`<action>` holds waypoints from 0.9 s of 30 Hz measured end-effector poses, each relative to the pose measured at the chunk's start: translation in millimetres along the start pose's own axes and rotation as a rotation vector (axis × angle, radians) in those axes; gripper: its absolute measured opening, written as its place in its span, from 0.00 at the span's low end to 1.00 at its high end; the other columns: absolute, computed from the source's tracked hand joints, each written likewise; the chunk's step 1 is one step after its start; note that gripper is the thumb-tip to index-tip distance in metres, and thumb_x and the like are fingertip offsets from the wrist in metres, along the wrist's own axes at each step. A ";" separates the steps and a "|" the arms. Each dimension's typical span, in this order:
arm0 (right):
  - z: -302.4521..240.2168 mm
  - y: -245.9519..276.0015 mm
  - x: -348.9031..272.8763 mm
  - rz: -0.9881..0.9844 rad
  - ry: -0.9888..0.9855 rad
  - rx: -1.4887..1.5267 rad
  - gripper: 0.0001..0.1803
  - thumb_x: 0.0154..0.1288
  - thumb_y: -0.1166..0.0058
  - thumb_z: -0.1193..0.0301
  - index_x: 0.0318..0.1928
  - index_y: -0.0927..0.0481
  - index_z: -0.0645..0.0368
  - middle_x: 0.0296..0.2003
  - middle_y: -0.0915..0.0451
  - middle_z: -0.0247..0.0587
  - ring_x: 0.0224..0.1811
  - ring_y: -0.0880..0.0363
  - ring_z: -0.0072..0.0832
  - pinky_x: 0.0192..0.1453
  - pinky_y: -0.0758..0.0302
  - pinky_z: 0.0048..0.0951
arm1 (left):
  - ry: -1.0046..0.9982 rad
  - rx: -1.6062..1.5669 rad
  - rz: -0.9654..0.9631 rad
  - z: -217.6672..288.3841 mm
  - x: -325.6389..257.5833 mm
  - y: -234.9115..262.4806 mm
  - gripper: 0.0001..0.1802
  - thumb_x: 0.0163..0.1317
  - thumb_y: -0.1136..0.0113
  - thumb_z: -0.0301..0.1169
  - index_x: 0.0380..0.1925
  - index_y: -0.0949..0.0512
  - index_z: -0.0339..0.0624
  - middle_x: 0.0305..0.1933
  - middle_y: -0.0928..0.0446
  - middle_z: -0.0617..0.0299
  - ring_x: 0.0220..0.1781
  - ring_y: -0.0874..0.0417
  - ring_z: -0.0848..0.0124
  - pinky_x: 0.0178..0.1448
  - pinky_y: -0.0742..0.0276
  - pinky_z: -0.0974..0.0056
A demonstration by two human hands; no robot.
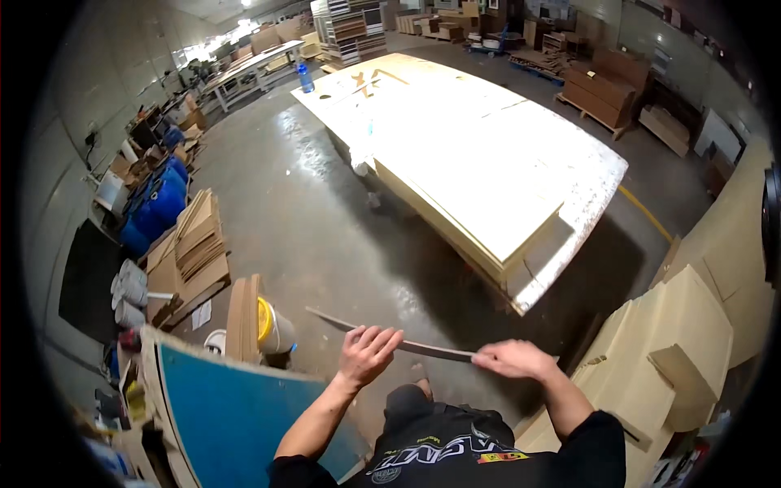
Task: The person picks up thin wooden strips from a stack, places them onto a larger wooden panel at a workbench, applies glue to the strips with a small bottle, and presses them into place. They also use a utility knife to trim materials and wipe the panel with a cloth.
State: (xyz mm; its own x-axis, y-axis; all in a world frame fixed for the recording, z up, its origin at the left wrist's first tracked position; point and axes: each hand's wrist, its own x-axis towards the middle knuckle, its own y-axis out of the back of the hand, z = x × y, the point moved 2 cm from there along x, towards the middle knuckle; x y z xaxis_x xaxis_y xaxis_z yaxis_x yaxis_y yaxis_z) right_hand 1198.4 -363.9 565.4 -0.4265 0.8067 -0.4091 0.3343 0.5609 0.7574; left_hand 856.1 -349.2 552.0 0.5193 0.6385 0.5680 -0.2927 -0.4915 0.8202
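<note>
Along the left wall, blue barrels [159, 207] and a stack of cut cardboard sheets [194, 248]; nearer, a blue-faced panel [236, 415] standing on edge beside a yellow-rimmed bucket [272, 325]. At centre, held level over the grey concrete floor [301, 211], a long, thin, slightly bowed strip [407, 346]. Left hand [368, 354] wrapped over the strip near its left end, fingers curled loosely around it. Right hand [512, 359] closed over the strip further along, fingers folded down on top. Beyond, a broad pile of pale boards [464, 138], with a blue bottle [305, 77] at its far corner. At right, tan cut panels [675, 350] leaning together.
</note>
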 end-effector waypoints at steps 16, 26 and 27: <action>103.6 110.2 159.3 0.783 -0.461 0.865 0.36 0.86 0.64 0.47 0.47 0.15 0.70 0.24 0.18 0.37 0.23 0.24 0.19 0.31 0.26 0.25 | -0.073 -0.442 0.188 -210.6 328.9 -224.3 0.22 0.56 0.28 0.27 0.52 0.18 0.48 0.63 0.22 0.55 0.66 0.22 0.50 0.71 0.31 0.38; 117.3 230.5 327.0 0.859 -0.377 0.837 0.29 0.85 0.62 0.56 0.43 0.16 0.69 0.26 0.18 0.39 0.22 0.25 0.21 0.29 0.27 0.26 | 0.620 -0.713 0.160 -415.2 368.2 -357.7 0.06 0.69 0.33 0.27 0.39 0.14 0.36 0.41 0.13 0.57 0.44 0.12 0.66 0.50 0.18 0.65; 113.0 236.5 342.1 0.866 -0.363 0.835 0.29 0.84 0.62 0.55 0.44 0.16 0.69 0.26 0.18 0.38 0.22 0.25 0.21 0.29 0.27 0.26 | 0.710 -0.785 0.145 -438.4 380.0 -372.0 0.07 0.69 0.34 0.29 0.41 0.14 0.35 0.42 0.13 0.54 0.45 0.12 0.64 0.52 0.18 0.63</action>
State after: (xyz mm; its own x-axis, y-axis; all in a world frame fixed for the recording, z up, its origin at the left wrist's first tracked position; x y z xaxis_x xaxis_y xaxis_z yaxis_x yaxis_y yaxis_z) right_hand 1226.6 65.7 547.1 0.4094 0.8989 -0.1558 0.8743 -0.3378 0.3485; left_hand 810.3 335.9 492.7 -0.0746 0.9278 0.3654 -0.8805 -0.2333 0.4127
